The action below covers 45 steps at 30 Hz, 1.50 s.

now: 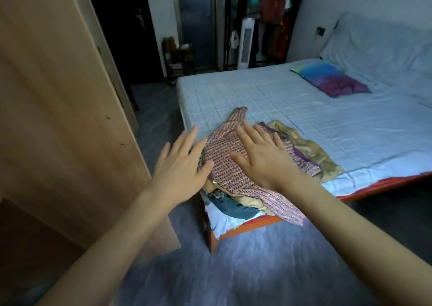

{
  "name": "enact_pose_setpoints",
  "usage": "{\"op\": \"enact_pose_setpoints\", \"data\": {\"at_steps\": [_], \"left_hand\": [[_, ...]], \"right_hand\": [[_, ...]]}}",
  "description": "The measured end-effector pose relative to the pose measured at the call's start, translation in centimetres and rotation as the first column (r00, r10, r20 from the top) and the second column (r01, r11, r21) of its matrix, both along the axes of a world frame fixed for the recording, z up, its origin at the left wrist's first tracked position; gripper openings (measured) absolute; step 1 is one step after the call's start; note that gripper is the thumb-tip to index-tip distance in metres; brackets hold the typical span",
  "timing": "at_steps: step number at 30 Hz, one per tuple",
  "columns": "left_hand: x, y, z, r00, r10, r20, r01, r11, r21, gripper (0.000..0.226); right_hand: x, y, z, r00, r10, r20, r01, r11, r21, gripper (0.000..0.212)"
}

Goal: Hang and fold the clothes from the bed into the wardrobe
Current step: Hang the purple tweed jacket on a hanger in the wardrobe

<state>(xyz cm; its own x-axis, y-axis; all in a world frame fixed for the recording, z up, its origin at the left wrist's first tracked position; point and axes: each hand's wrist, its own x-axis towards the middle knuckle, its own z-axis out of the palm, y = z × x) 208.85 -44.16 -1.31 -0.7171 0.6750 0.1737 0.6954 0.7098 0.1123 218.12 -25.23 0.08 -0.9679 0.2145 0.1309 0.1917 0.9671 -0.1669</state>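
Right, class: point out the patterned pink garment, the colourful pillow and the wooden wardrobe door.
Patterned pink garment [233, 165]: head view, middle of the woven cloth.
Colourful pillow [329, 78]: head view, centre of its top face.
Wooden wardrobe door [58, 95]: head view, bare panel.

It was a bedroom in a home. A wide bed [304, 109] with a pale checked sheet filled the right side, a coloured pillow [332, 79] lying near its head and a heap of clothes [236, 172] at its near corner. A wooden wardrobe [58, 109] stood on the left. Against the far wall stood an open rack [273, 23] hung with garments, a white tower fan [246, 44] beside it, and a dark door [131, 25].
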Motion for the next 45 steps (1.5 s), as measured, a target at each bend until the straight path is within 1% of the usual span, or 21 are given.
{"op": "enact_pose_setpoints", "data": {"at_steps": [3, 10, 15, 20, 25, 28, 29, 33, 34, 35, 38, 41, 45], "left_hand": [[-0.1, 4.8, -0.1, 0.999, -0.035, 0.007, 0.035, 0.999, -0.011, 0.064], [0.4, 16.2, -0.6, 0.990, -0.139, 0.031, 0.139, 0.990, 0.000, 0.062], [-0.6, 21.0, -2.8, 0.990, -0.123, 0.062, 0.125, 0.992, -0.032, 0.061], [-2.4, 22.2, -5.1, 0.991, -0.071, 0.111, 0.081, 0.993, -0.087, 0.062], [-5.7, 21.1, -6.6, 0.987, 0.031, 0.159, -0.011, 0.992, -0.122, 0.079], [-8.9, 19.6, -7.5, 0.976, 0.092, 0.196, -0.070, 0.991, -0.114, 0.074], [-10.0, 19.1, -7.6, 0.971, 0.115, 0.209, -0.094, 0.989, -0.111, 0.075], [-14.1, 17.8, -8.2, 0.947, 0.196, 0.256, -0.177, 0.980, -0.095, 0.094], [-15.0, 17.8, -8.6, 0.940, 0.208, 0.272, -0.191, 0.978, -0.088, 0.095], [-15.9, 17.8, -9.2, 0.933, 0.214, 0.288, -0.197, 0.977, -0.087, 0.091], [-18.5, 18.0, -12.2, 0.921, 0.193, 0.339, -0.179, 0.981, -0.073, 0.060], [-20.0, 18.6, -16.1, 0.911, 0.169, 0.376, -0.159, 0.986, -0.058, 0.052], [-20.7, 19.4, -22.7, 0.858, 0.162, 0.487, -0.137, 0.987, -0.085, 0.048]], "right_hand": [[1.2, 4.6, -0.2, 0.999, -0.039, 0.008, 0.039, 0.999, 0.017, 0.073], [3.1, 14.7, -0.9, 0.996, -0.084, 0.004, 0.084, 0.996, 0.033, 0.067], [2.7, 20.1, -2.6, 0.997, -0.073, 0.033, 0.072, 0.997, 0.025, 0.067], [0.4, 21.7, -5.4, 0.997, -0.047, 0.066, 0.051, 0.997, -0.055, 0.067], [-4.0, 21.1, -8.5, 0.991, 0.043, 0.128, -0.030, 0.995, -0.100, 0.066], [-7.2, 20.9, -10.1, 0.989, 0.069, 0.130, -0.054, 0.992, -0.115, 0.065], [-8.3, 20.8, -10.6, 0.988, 0.077, 0.131, -0.061, 0.991, -0.119, 0.065], [-12.4, 20.5, -11.9, 0.983, 0.094, 0.155, -0.075, 0.989, -0.127, 0.066], [-13.4, 20.4, -12.2, 0.983, 0.098, 0.158, -0.078, 0.989, -0.128, 0.065], [-14.3, 20.2, -12.7, 0.982, 0.100, 0.159, -0.080, 0.988, -0.130, 0.064], [-16.7, 19.2, -14.7, 0.979, 0.104, 0.178, -0.079, 0.987, -0.141, 0.062], [-19.0, 18.3, -17.5, 0.970, 0.096, 0.222, -0.062, 0.986, -0.153, 0.063], [-21.0, 17.0, -22.3, 0.953, 0.097, 0.286, -0.052, 0.985, -0.162, 0.063]]}}
